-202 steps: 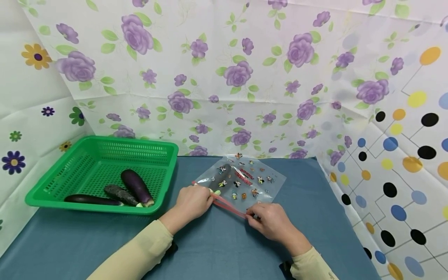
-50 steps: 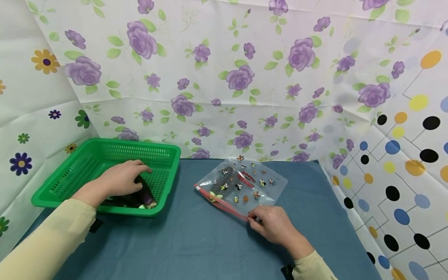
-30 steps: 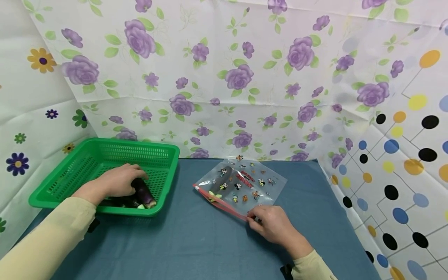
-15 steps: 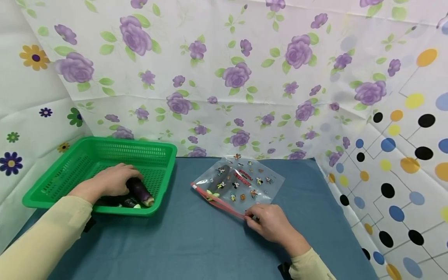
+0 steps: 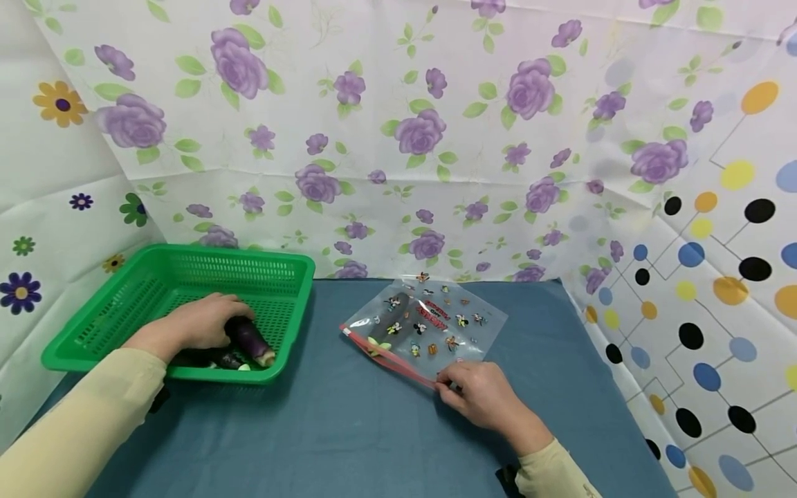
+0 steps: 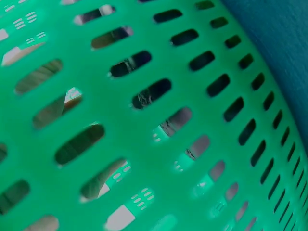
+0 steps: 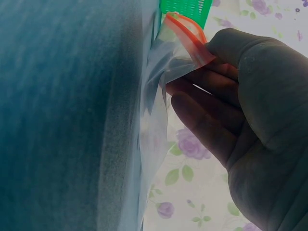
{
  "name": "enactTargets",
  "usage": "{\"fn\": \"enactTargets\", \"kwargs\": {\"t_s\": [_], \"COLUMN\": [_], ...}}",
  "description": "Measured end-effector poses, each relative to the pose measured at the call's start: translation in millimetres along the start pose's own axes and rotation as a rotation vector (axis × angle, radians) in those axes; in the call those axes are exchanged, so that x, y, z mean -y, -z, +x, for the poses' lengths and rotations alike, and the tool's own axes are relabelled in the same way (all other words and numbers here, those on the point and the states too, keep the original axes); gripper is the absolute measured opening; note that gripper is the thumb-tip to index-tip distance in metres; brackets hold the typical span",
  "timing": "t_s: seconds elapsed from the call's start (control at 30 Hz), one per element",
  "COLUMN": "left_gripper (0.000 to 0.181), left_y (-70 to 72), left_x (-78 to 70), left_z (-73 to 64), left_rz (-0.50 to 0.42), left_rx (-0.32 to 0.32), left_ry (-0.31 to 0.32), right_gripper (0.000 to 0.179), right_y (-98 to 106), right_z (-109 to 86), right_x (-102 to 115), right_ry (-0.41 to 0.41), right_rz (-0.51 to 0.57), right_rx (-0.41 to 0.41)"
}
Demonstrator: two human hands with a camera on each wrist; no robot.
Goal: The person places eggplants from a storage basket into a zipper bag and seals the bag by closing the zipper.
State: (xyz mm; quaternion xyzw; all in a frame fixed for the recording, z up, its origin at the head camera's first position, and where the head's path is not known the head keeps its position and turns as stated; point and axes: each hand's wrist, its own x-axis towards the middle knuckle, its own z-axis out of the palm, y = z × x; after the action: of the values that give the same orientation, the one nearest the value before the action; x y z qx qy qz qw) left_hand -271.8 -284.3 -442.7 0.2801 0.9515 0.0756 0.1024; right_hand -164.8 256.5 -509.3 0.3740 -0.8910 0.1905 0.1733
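My left hand (image 5: 208, 321) reaches into the green plastic basket (image 5: 295, 311), its fingers and thumb around the upper part of a dark purple eggplant (image 5: 250, 342). The eggplant's stem end points toward the basket's near right corner. Beside it, a dark vegetable (image 5: 230, 358) with a pale green tip is mostly covered by the hand. My right hand (image 5: 479, 394) pinches the near corner of a clear zip bag (image 5: 463, 339) by its red zip edge. Inside the bag lies a long dark vegetable (image 5: 392, 318) with a light green stem end, near the opening.
A blue cloth (image 5: 349, 429) covers the table. Flowered sheeting (image 5: 386, 138) hangs behind, and a dotted sheet (image 5: 716, 332) stands along the right. The slotted basket wall (image 6: 115, 125) fills most of the left wrist view and partly hides the left hand.
My left hand has left the bag's zip edge and gone left into the basket, then lower onto the eggplant. The right hand stays at the bag's corner.
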Motion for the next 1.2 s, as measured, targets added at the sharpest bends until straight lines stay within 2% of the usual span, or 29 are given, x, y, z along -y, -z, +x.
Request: {"fn": "enactTargets", "kwargs": {"t_s": [0.57,0.93,1.2], "left_gripper": [0.047,0.047,0.048], "left_y": [-0.5,-2.9,0.8], "left_x": [-0.5,2.8,1.3], "left_z": [0.0,-0.2,-3.5], "left_rz": [0.042,0.049,0.029], "left_rx": [-0.024,-0.039,-0.035], "left_ry": [-0.022,-0.026,-0.028], "right_gripper": [0.010,0.010,0.010], "right_y": [0.1,-0.5,-1.0], "right_z": [0.3,0.1,0.1], "right_x": [0.0,0.0,0.1], "right_ry": [-0.001,-0.004,-0.010], "right_rz": [0.000,0.005,0.004], "right_rx": [0.000,-0.002,0.002]}}
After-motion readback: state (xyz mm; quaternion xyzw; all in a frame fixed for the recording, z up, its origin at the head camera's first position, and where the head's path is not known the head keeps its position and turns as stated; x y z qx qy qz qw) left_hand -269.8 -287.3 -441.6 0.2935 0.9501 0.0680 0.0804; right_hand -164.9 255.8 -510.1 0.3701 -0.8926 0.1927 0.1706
